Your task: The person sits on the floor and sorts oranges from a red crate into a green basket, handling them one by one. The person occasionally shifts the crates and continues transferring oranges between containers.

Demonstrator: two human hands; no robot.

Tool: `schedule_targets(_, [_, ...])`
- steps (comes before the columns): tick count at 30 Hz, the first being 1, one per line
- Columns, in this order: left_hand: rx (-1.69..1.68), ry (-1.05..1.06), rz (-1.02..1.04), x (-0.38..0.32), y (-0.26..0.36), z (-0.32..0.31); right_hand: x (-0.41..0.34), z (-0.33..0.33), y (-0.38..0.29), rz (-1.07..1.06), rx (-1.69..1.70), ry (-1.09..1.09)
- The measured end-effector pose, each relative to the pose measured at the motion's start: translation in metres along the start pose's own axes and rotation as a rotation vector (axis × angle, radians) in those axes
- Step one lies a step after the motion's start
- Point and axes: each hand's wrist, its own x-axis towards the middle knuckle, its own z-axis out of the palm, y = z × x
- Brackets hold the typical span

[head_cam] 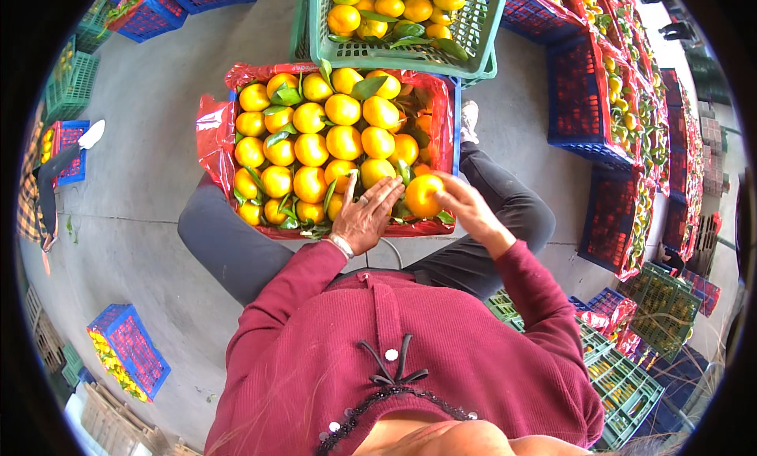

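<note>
Between my knees stands a blue plastic crate lined with red plastic film. Rows of orange mandarins with green leaves fill its left and middle part; the fruit at the right lies lower. My left hand rests flat on mandarins near the crate's front edge, fingers extended and grasping nothing. At the front right, my right hand has its fingers on the right side of a single mandarin, which sits higher than the fruit around it. The underside of that mandarin is hidden.
A green plastic crate of leafy mandarins stands just beyond, stacked on another. Blue crates of fruit line the right side. Another blue crate sits on the concrete floor at left. A person's leg shows at far left.
</note>
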Motion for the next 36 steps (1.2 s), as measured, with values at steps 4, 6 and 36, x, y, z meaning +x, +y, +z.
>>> schedule_targets(4, [-0.016, 0.030, 0.030, 0.001, 0.001, -0.001, 0.002, 0.032, 0.055, 0.076, 0.018, 0.005])
schedule_targets(6, [-0.041, 0.003, 0.016, -0.001, 0.004, -0.005, 0.009, 0.037, 0.064, 0.070, 0.064, -0.003])
schedule_targets(36, [-0.125, -0.101, -0.012, -0.008, 0.001, 0.011, 0.118, -0.030, -0.028, -0.247, -0.830, -0.453])
